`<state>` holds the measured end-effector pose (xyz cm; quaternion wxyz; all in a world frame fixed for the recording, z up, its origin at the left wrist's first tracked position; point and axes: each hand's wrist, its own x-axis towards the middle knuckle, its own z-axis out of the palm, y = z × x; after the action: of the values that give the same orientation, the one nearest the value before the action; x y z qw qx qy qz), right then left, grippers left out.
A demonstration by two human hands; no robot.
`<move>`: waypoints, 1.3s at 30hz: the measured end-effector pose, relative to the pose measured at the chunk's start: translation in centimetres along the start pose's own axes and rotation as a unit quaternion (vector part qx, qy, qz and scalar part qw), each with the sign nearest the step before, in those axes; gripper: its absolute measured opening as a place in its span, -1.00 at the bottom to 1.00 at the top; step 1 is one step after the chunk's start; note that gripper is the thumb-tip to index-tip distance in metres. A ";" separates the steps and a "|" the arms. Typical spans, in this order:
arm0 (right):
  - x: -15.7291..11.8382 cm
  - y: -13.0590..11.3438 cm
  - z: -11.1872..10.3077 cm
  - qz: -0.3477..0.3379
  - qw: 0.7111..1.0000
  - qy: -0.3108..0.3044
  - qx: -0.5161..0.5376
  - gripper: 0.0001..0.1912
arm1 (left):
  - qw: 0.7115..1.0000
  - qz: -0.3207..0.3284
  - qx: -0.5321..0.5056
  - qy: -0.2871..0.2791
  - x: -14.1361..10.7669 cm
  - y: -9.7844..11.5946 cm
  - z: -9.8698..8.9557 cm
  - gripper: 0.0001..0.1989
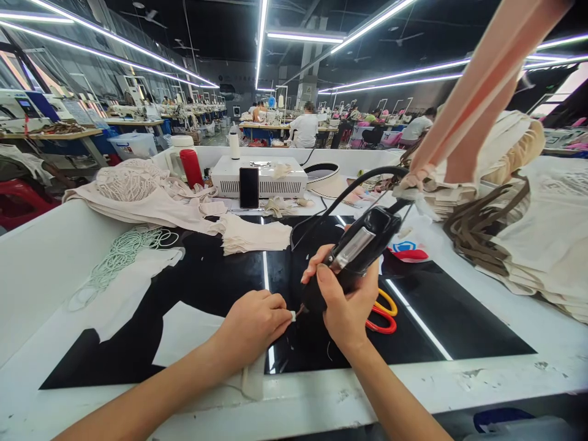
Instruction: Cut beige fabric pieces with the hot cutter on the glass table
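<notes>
My right hand (349,300) is wrapped around a black handheld electric tool (367,236), which tilts down to the left. Its thin metal tip (301,310) points at a small white piece (293,316). That piece is pinched between the fingertips of my left hand (260,318), which rests low over a glossy black sheet (220,275). Whether the tip touches the piece, I cannot tell. A pink strap (468,104) runs from the tool's upper end to the top right. Scissors with red and yellow handles (386,318) lie beside my right hand, partly hidden by it.
Cream fabric pieces (255,234) lie ahead, with mint-green cord (131,251) to the left. A phone (248,188) leans against a white vented box (285,180). A black cable (340,199) loops behind the tool. Fabric stacks (533,226) and brown straps (480,220) fill the right.
</notes>
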<state>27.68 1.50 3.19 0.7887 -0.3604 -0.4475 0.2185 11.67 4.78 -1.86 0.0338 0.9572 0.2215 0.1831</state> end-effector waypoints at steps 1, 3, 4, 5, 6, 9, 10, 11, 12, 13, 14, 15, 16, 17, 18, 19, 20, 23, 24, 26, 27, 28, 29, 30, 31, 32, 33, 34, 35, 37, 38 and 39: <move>-0.1 0.0 0.0 0.002 1.000 -0.003 0.000 -0.61 | 1.000 -0.001 0.000 0.000 0.0 0.0 0.0 -0.81; -0.2 0.0 0.0 0.000 1.000 -0.007 0.001 -0.63 | 1.000 -0.003 0.000 -0.001 0.0 0.0 0.0 -0.83; -0.2 0.0 0.0 -0.003 1.000 -0.009 0.001 -0.64 | 1.000 -0.003 0.000 -0.002 0.0 -0.1 0.0 -0.84; -0.2 0.1 0.0 -0.006 1.000 -0.011 -0.001 -0.66 | 1.000 -0.002 0.000 -0.003 0.1 -0.1 0.1 -0.84; -0.2 0.1 -0.1 -0.007 1.000 -0.013 -0.005 -0.68 | 1.000 -0.001 0.001 -0.003 0.1 -0.1 0.1 -0.85; -0.1 0.0 -0.1 -0.009 1.000 -0.019 -0.021 -0.72 | 1.000 0.000 -0.003 -0.002 0.1 -0.1 0.0 -0.86; -0.1 -0.1 -0.1 -0.008 0.999 -0.020 -0.024 -0.72 | 1.000 -0.001 -0.005 -0.002 0.1 -0.1 0.0 -0.87; -0.1 -0.2 -0.1 -0.009 0.999 -0.020 -0.025 -0.72 | 1.000 -0.002 -0.007 -0.002 0.0 -0.2 -0.1 -0.88; -0.1 -0.2 -0.1 -0.009 0.999 -0.020 -0.024 -0.71 | 1.000 -0.001 -0.008 -0.003 -0.1 -0.2 -0.3 -0.88; -0.1 -0.3 -0.1 -0.009 0.999 -0.021 -0.022 -0.70 | 1.000 0.000 -0.009 -0.003 -0.2 -0.3 -0.4 -0.88; -0.1 -0.3 -0.1 -0.009 0.999 -0.022 -0.021 -0.69 | 1.000 0.004 -0.008 -0.002 -0.4 -0.4 -0.5 -0.88; -0.2 -0.4 -0.2 -0.009 0.999 -0.023 -0.020 -0.68 | 1.000 0.008 -0.007 0.000 -0.7 -0.5 -0.7 -0.87; -0.2 -0.4 -0.2 -0.009 0.999 -0.025 -0.019 -0.67 | 1.000 0.013 -0.005 0.003 -1.0 -0.6 -0.8 -0.85; -0.3 -0.4 -0.3 -0.009 0.999 -0.026 -0.016 -0.67 | 1.000 0.017 -0.004 0.007 -1.3 -0.7 -1.0 -0.84; -0.4 -0.4 -0.3 -0.009 0.999 -0.028 -0.014 -0.66 | 1.000 0.019 -0.002 0.012 -1.7 -0.8 -1.1 -0.84; -0.4 -0.4 -0.4 -0.010 0.999 -0.030 -0.011 -0.66 | 1.000 0.020 0.000 0.019 -2.0 -0.9 -1.2 -0.85; -0.4 -0.4 -0.5 -0.011 0.999 -0.031 -0.009 -0.66 | 0.999 0.021 0.003 0.026 -2.3 -1.0 -1.3 -0.85; -0.5 -0.3 -0.6 -0.016 0.999 -0.037 -0.008 -0.67 | 0.998 0.032 0.020 0.047 -2.9 -0.9 -1.4 -0.84; -0.5 -0.2 -0.7 -0.019 0.999 -0.038 -0.008 -0.67 | 0.997 0.041 0.026 0.051 -3.0 -0.8 -1.4 -0.83; -0.4 -0.2 -0.7 -0.022 0.999 -0.038 -0.005 -0.67 | 0.996 0.069 0.042 0.048 -3.1 -0.6 -1.2 -0.82; -0.4 -0.2 -0.6 -0.022 0.999 -0.036 -0.003 -0.67 | 0.994 0.085 0.052 0.041 -3.1 -0.4 -1.0 -0.81; -0.4 -0.3 -0.6 -0.022 0.999 -0.033 -0.001 -0.67 | 0.993 0.100 0.063 0.030 -3.0 -0.3 -0.8 -0.80; -0.4 -0.3 -0.5 -0.021 0.999 -0.029 0.002 -0.68 | 0.991 0.112 0.072 0.016 -3.0 -0.2 -0.6 -0.79; -0.4 -0.4 -0.5 -0.019 0.999 -0.027 0.005 -0.68 | 0.990 0.118 0.078 0.005 -3.0 -0.1 -0.5 -0.78; -0.4 -0.4 -0.4 -0.018 0.999 -0.026 0.007 -0.68 | 0.990 0.120 0.079 -0.004 -3.0 0.0 -0.3 -0.77; -0.4 -0.5 -0.4 -0.017 0.999 -0.026 0.009 -0.68 | 0.990 0.118 0.076 -0.007 -2.9 0.1 -0.3 -0.76; -0.4 -0.5 -0.4 -0.017 0.999 -0.027 0.009 -0.69 | 0.991 0.113 0.070 -0.007 -3.0 0.1 -0.3 -0.76; -0.4 -0.5 -0.4 -0.017 0.999 -0.028 0.009 -0.69 | 0.993 0.105 0.061 -0.006 -3.0 0.2 -0.3 -0.75; -0.4 -0.5 -0.4 -0.017 0.999 -0.028 0.007 -0.69 | 0.994 0.096 0.051 -0.003 -3.0 0.2 -0.4 -0.75; -0.4 -0.4 -0.5 -0.016 1.000 -0.026 0.006 -0.68 | 0.997 0.075 0.033 -0.005 -3.1 0.3 -0.8 -0.73; -0.4 -0.4 -0.5 -0.015 1.000 -0.025 0.007 -0.68 | 0.997 0.065 0.029 -0.009 -3.1 0.4 -1.0 -0.71; -0.4 -0.3 -0.5 -0.012 1.000 -0.025 0.009 -0.68 | 0.998 0.056 0.031 -0.014 -3.1 0.6 -1.2 -0.70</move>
<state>27.95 0.80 3.03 0.7833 -0.3425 -0.4692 0.2215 8.85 2.90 -1.76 -0.0027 0.9713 0.1722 0.1641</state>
